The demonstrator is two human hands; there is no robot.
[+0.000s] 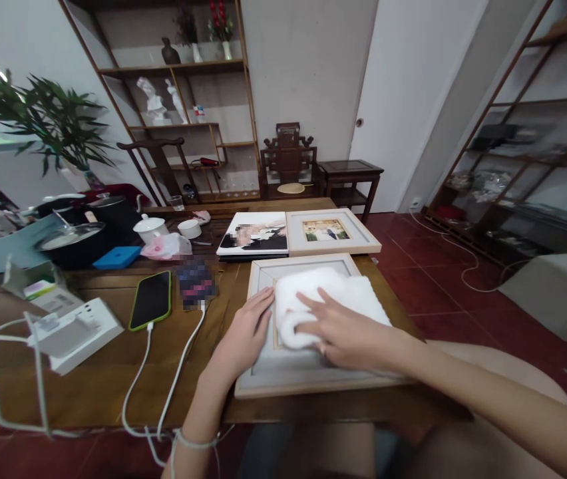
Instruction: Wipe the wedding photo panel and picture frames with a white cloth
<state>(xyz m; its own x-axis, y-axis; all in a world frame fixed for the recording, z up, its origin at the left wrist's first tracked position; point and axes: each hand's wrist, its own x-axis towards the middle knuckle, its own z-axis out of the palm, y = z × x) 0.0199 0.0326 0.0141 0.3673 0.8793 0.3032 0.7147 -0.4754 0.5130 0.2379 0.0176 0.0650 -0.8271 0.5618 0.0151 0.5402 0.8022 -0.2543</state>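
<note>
A picture frame [293, 380] with a light wood rim and a pale mat lies flat at the table's front edge. A folded white towel [361, 299] covers most of its middle, so the picture beneath is largely hidden. My right hand [341, 326] grips the towel from above, its fingers apart and pressing it against the frame. My left hand [249, 326] rests on the frame's left side, fingers stretched out and holding nothing.
Behind stand a framed photo [331, 229] and a white photo panel [256, 233], side by side. To the left are a charging phone [151, 301], a white power strip [76, 332] with loose cables, a blue box [117, 257], a lidded pan [74, 236] and white cups.
</note>
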